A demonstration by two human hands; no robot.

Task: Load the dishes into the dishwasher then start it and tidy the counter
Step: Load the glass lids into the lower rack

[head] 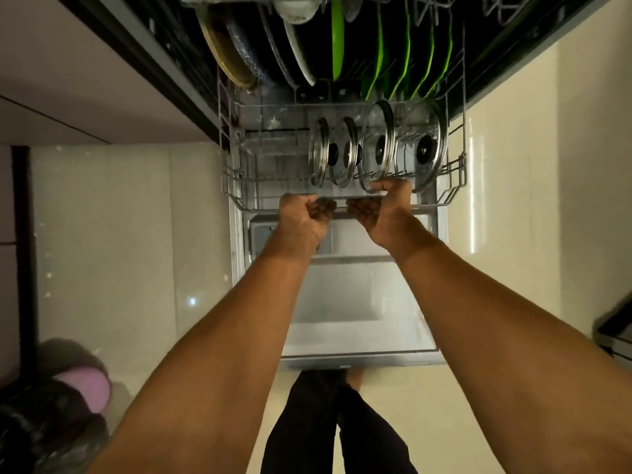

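Both hands curled round front rail of lower rack (236, 200): left hand (302, 218) and right hand (383, 213) side by side at mid-rail. Rack drawn out over open dishwasher door (362, 302), loaded with four glass lids (378, 148) upright near front, green plates (403, 53) and pans (236, 53) behind. Likely heavy and rattly; glass fragile, so a slow, level push. Best hold: stiff rail centre, never the lids. Dark bag (44, 425) on floor, left.
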